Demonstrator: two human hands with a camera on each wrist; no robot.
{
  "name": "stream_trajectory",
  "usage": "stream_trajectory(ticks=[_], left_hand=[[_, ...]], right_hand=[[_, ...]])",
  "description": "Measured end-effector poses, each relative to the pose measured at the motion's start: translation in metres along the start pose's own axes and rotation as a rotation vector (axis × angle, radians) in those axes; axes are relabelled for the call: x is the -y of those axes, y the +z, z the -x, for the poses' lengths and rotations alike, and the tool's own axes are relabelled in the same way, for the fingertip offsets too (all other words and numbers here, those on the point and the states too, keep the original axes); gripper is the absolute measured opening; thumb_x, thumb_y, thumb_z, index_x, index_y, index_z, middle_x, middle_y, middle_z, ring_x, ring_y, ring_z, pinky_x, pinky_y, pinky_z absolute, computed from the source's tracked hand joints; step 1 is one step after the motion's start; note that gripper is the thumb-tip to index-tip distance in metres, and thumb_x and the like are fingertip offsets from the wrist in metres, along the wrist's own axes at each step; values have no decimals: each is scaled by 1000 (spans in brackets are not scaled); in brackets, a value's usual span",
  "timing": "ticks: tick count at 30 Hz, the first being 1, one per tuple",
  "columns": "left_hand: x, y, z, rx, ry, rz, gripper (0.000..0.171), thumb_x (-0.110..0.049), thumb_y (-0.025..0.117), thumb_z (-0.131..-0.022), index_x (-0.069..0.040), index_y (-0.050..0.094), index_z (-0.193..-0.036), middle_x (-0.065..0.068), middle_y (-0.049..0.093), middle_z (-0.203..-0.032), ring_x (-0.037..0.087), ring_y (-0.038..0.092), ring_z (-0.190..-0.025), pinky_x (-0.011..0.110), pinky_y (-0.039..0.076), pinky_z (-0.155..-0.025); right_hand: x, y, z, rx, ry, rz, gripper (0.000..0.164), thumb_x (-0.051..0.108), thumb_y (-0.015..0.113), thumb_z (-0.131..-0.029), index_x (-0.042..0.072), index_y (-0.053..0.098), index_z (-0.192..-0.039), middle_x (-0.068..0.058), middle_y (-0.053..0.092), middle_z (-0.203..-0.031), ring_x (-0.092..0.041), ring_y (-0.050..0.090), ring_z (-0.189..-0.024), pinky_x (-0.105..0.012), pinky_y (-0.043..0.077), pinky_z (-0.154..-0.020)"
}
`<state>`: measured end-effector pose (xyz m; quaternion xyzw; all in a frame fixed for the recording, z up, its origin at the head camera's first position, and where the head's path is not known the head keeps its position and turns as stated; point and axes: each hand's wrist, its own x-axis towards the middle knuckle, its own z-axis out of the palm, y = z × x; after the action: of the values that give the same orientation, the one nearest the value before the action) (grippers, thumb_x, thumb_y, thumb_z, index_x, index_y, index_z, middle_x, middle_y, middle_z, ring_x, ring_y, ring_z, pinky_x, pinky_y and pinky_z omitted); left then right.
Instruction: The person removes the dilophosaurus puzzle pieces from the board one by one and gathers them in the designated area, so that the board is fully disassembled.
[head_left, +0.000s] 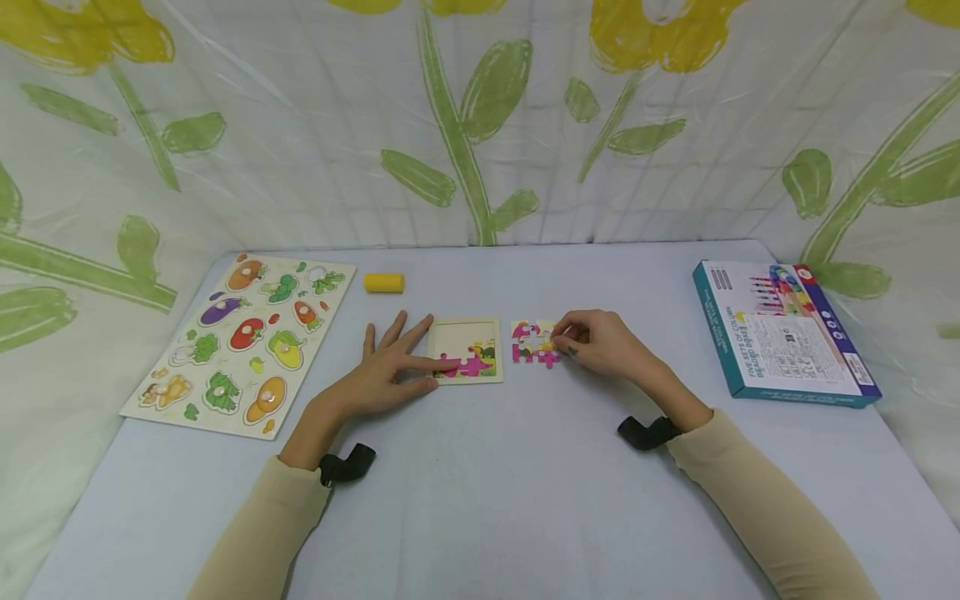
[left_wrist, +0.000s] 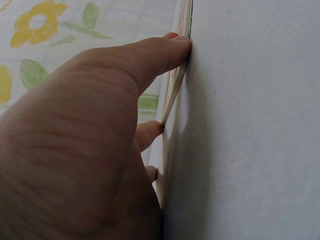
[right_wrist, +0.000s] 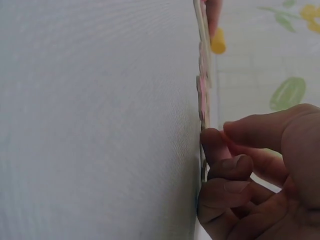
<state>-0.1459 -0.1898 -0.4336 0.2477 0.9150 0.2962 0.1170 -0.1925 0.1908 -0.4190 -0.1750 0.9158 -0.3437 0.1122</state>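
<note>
Two bare hands are at work on a pale cloth-covered table. The left hand is spread and grasps nothing, its index finger resting over pink puzzle pieces along the near side of a square wooden tray. The right hand, fingers curled, touches the loose puzzle pieces just right of the tray; whether it pinches one cannot be told. A yellow cylinder lies beyond the left hand.

Two hands, one jigsaw tray, one box
</note>
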Motion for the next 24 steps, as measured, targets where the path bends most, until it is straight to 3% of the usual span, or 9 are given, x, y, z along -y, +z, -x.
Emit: stream_trajectory(ticks=[10, 18, 24], left_hand=[[-1, 0, 0, 3, 11, -16, 36, -38, 69, -102, -40, 71, -138, 8, 14, -181, 43, -9, -167, 75, -20, -123], [1, 0, 0, 5, 7, -22, 36, -39, 68, -102, -41, 70, -139, 6, 14, -181, 42, -10, -168, 74, -21, -124], [1, 0, -1, 5, 1, -30, 37, -40, 68, -102, -41, 69, -139, 6, 14, -181, 42, -10, -167, 74, -21, -123]], right_hand=[[14, 6, -6, -1, -54, -19, 11, 20, 73, -101, 13, 77, -108, -4, 76, -91, -17, 61, -74, -27, 50, -66], [35, 23, -16, 73, -129, -73, 12, 17, 73, -101, 10, 76, -110, -4, 74, -89, -13, 61, -66, -25, 50, -60], [50, 33, -25, 79, -201, -9, 16, 17, 72, -100, 9, 76, -113, -2, 74, -86, -10, 58, -64, -24, 48, -61]])
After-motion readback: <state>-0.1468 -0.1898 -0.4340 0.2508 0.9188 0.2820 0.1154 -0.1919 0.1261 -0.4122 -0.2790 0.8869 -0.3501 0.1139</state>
